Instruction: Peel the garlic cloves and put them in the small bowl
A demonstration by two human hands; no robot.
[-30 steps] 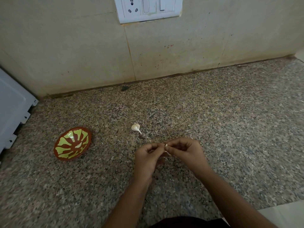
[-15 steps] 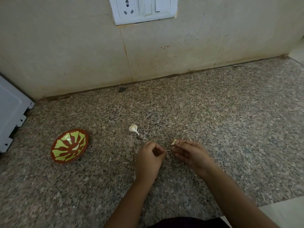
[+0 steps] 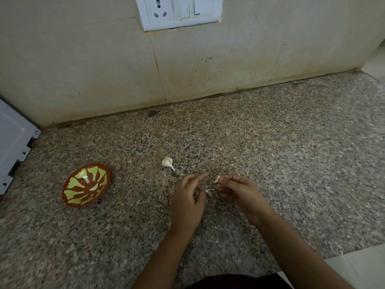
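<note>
My right hand [image 3: 239,191] pinches a pale garlic clove [image 3: 216,179] between thumb and fingertip, just above the granite counter. A scrap of papery skin [image 3: 209,190] lies or hangs between my two hands. My left hand [image 3: 188,200] is beside it with fingers loosely spread, its index finger reaching toward the clove, holding nothing that I can see. An unpeeled garlic piece with a stem [image 3: 167,162] lies on the counter just beyond my left hand. The small red bowl with green petals [image 3: 86,187] sits to the left, a pale peeled clove inside it.
A speckled granite counter [image 3: 270,153] runs to a tiled wall with a white switch and socket plate [image 3: 179,11]. A white appliance corner [image 3: 12,142] stands at the far left. The counter's front edge drops off at the lower right.
My hands have drawn apart. The clove went with my right hand, and my left hand's fingers opened from a curl. A scrap of skin now shows between them.
</note>
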